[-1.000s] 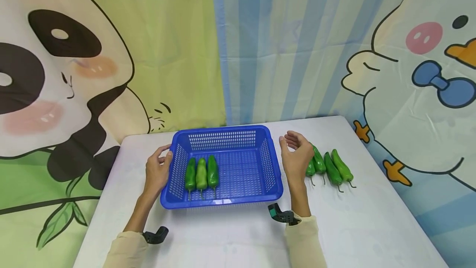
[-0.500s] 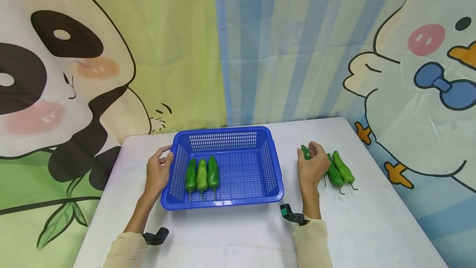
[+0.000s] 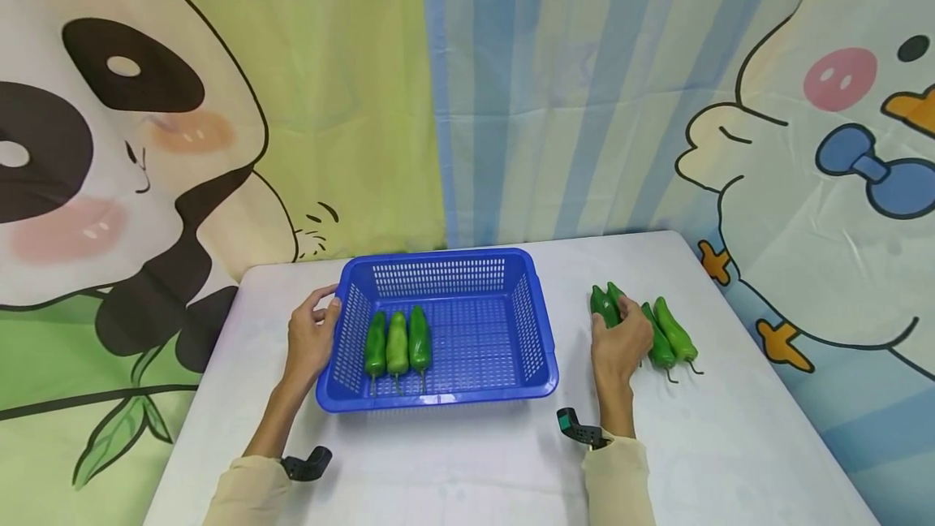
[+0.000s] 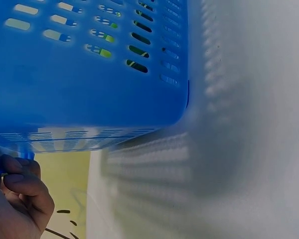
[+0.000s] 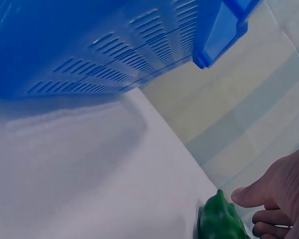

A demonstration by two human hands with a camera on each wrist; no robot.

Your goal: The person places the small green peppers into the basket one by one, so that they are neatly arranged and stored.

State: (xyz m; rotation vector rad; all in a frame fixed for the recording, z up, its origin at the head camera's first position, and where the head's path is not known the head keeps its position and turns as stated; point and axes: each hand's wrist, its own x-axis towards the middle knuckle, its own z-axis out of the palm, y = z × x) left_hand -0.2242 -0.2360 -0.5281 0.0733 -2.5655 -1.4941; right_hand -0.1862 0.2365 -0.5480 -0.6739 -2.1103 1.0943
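A blue plastic basket (image 3: 475,339) stands on the white table, with three green peppers (image 3: 397,343) side by side at its left end. My left hand (image 3: 310,337) grips the basket's left rim, and its curled fingers (image 4: 32,186) show by the rim in the left wrist view. Right of the basket, my right hand (image 3: 621,345) is down at two green peppers (image 3: 604,307), its thumb and curled fingers around one of them. The palm hides their lower parts. In the right wrist view a pepper (image 5: 220,219) lies beside the thumb (image 5: 249,194).
Two more green peppers (image 3: 675,331) lie just right of my right hand, stems toward me. The white table (image 3: 453,469) ends at the back against a printed curtain (image 3: 504,104). A black wrist camera (image 3: 580,428) sits on my right forearm.
My right hand has moved right, from beside the basket's rim to the loose peppers, and come down at them. My left hand and the basket stay in place.
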